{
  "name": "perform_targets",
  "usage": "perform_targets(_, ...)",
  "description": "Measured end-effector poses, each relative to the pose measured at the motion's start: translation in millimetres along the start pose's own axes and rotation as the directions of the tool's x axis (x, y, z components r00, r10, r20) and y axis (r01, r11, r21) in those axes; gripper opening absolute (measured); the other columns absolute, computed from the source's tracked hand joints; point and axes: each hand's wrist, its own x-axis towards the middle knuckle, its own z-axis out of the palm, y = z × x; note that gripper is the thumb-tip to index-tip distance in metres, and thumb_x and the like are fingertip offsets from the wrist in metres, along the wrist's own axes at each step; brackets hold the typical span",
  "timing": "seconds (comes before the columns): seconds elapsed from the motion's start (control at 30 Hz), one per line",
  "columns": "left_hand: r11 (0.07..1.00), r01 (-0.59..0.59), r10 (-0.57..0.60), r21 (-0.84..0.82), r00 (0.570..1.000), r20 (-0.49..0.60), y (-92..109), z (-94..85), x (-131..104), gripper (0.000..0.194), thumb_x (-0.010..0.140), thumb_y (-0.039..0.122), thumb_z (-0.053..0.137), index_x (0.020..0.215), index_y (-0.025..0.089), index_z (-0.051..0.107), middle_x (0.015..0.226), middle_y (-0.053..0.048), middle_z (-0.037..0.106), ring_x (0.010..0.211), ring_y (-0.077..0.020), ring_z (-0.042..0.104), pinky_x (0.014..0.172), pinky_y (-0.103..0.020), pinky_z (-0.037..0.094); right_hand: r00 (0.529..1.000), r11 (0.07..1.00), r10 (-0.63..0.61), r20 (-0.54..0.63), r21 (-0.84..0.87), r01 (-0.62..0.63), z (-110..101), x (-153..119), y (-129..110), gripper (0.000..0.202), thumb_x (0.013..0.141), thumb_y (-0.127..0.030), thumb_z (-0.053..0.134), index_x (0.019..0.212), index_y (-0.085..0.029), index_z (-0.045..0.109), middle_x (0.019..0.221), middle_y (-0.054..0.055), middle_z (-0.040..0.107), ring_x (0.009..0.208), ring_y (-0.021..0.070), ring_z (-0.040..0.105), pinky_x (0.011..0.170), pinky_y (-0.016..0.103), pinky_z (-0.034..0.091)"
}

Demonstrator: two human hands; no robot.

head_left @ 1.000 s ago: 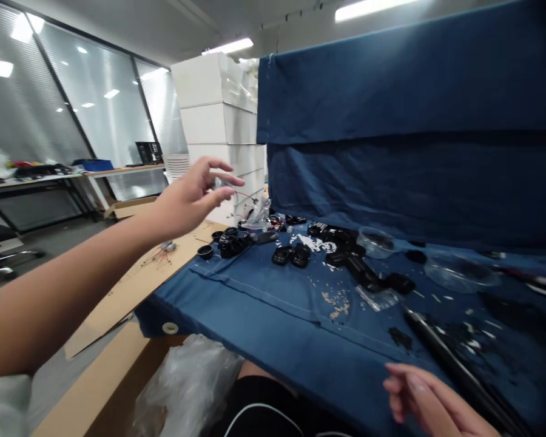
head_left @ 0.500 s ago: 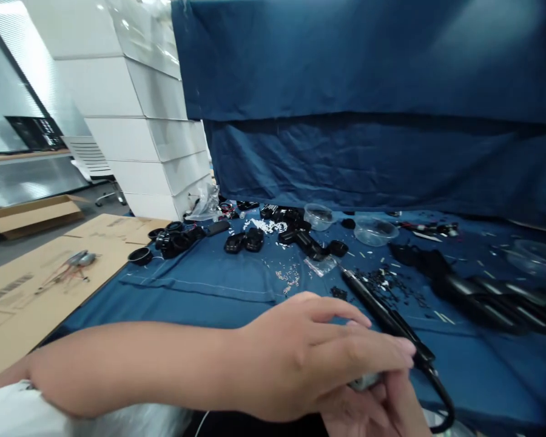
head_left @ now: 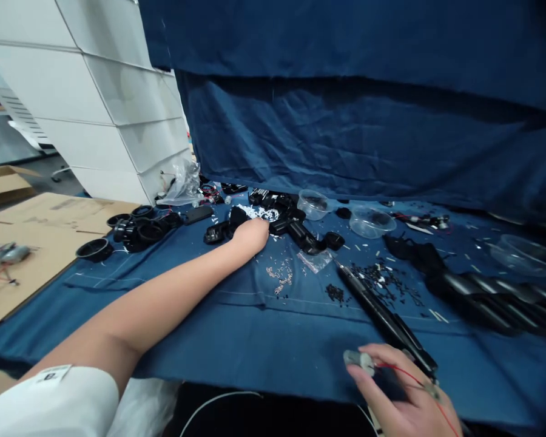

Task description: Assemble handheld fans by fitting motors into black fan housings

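Note:
My right hand point(head_left: 400, 388) holds a small silver motor point(head_left: 359, 360) with a white end piece between thumb and fingers, above the front of the blue cloth. A red wire point(head_left: 407, 371) runs from the motor across the fingers. My left hand point(head_left: 253, 235) is stretched far forward, its fingers curled at a rounded black plastic housing point(head_left: 238, 217), which looks raised and tilted; the fingertips are mostly hidden. Just left of it lies a similar black housing point(head_left: 215, 233). White small parts point(head_left: 266, 213) are heaped behind the hand.
A black electric screwdriver point(head_left: 382, 318) lies beside my right hand. Small screws point(head_left: 279, 279), black bits point(head_left: 334, 293) and a plastic bag point(head_left: 316, 261) lie mid-table. Clear bowls point(head_left: 372, 223) stand behind. Black rings point(head_left: 94, 249) are at left, near stacked white boxes point(head_left: 95, 91).
My hands have parted. The left has reached forward to the black housings, one of which now looks lifted. The right remains near the front edge with the motor. The view has shifted right.

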Motion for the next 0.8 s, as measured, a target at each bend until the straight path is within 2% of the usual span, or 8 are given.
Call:
perform_targets(0.1,0.999,0.045,-0.045,0.011,0.999,0.019,-2.7,8.9,3.5,0.04,0.109,0.044,0.074,0.139,0.018,0.069,0.14,-0.012,0.071,0.12,-0.0266,0.073,0.103,-0.049,0.066,0.998,0.999,-0.038,0.055,-0.01,0.039,21.0,4.6,-0.1,0.035,0.104,-0.054,0.075,0.097,-0.02,0.073,0.091,0.002,0.074,0.074,0.0127,0.072,0.07,0.019,0.06)
perform_targets(0.2,0.999,0.04,-0.04,-0.004,0.999,0.029,-4.1,13.8,2.3,0.039,0.109,0.044,0.073,0.138,0.018,0.07,0.14,-0.012,0.071,0.121,-0.0267,0.073,0.104,-0.049,0.065,0.992,0.995,-0.081,0.092,-0.056,0.086,34.0,5.1,-5.0,0.034,0.106,-0.053,0.073,0.098,-0.02,0.067,0.087,0.001,0.068,0.073,0.012,0.068,0.068,0.021,0.056)
perform_targets(0.33,0.998,0.039,-0.037,-0.046,0.998,0.042,-9.6,15.7,2.8,0.038,0.109,0.044,0.073,0.137,0.018,0.07,0.138,-0.012,0.072,0.119,-0.026,0.073,0.103,-0.048,0.066,0.985,0.979,-0.133,0.109,-0.143,0.148,34.6,9.6,-8.0,0.034,0.108,-0.054,0.07,0.103,-0.021,0.064,0.09,0.002,0.067,0.076,0.0126,0.067,0.068,0.024,0.053)
perform_targets(0.43,0.997,0.024,-0.02,-0.071,0.998,0.061,-15.5,15.3,5.2,0.037,0.109,0.043,0.073,0.137,0.018,0.071,0.137,-0.012,0.072,0.118,-0.0254,0.074,0.102,-0.047,0.066,0.979,0.978,-0.157,0.129,-0.118,0.173,31.3,14.1,-8.9,0.029,0.108,-0.048,0.072,0.108,-0.02,0.066,0.094,0.002,0.069,0.079,0.0137,0.066,0.073,0.026,0.052)
perform_targets(0.5,0.997,0.01,-0.004,-0.08,0.997,0.076,-18.8,15.1,7.2,0.036,0.109,0.043,0.073,0.136,0.019,0.071,0.137,-0.012,0.072,0.117,-0.0253,0.074,0.102,-0.047,0.066,0.978,0.99,-0.13,0.163,-0.027,0.136,28.8,16.1,-10.5,0.024,0.105,-0.043,0.077,0.108,-0.02,0.069,0.095,0.003,0.071,0.083,0.0153,0.066,0.076,0.027,0.051)
perform_targets(0.63,0.998,-0.007,0.012,-0.058,0.996,0.09,-18.9,15.9,10.4,0.036,0.109,0.043,0.073,0.136,0.019,0.071,0.138,-0.012,0.072,0.119,-0.0258,0.073,0.104,-0.048,0.066,0.968,0.985,0.013,0.25,0.164,-0.056,23.9,16.7,-18.0,0.021,0.098,-0.038,0.086,0.108,-0.021,0.078,0.091,0.004,0.072,0.082,0.0152,0.063,0.078,0.028,0.051)
perform_targets(0.73,1.0,-0.023,0.022,0.008,0.997,0.076,-12.8,15.9,7.0,0.038,0.109,0.043,0.074,0.138,0.019,0.07,0.14,-0.012,0.071,0.123,-0.0271,0.072,0.105,-0.049,0.065,0.959,0.953,0.047,0.279,0.275,-0.127,17.0,15.2,-30.3,0.032,0.098,-0.05,0.086,0.112,-0.022,0.082,0.089,0.004,0.071,0.078,0.0134,0.064,0.075,0.027,0.052)
perform_targets(0.8,0.998,-0.031,0.028,0.053,0.998,0.062,-7.9,14.8,1.8,0.039,0.108,0.043,0.074,0.139,0.018,0.07,0.141,-0.012,0.07,0.123,-0.0276,0.072,0.106,-0.05,0.065,0.958,0.914,0.034,0.286,0.378,-0.145,5.2,12.2,-37.9,0.05,0.101,-0.07,0.075,0.109,-0.021,0.081,0.083,0.004,0.068,0.072,0.0132,0.062,0.069,0.027,0.052)
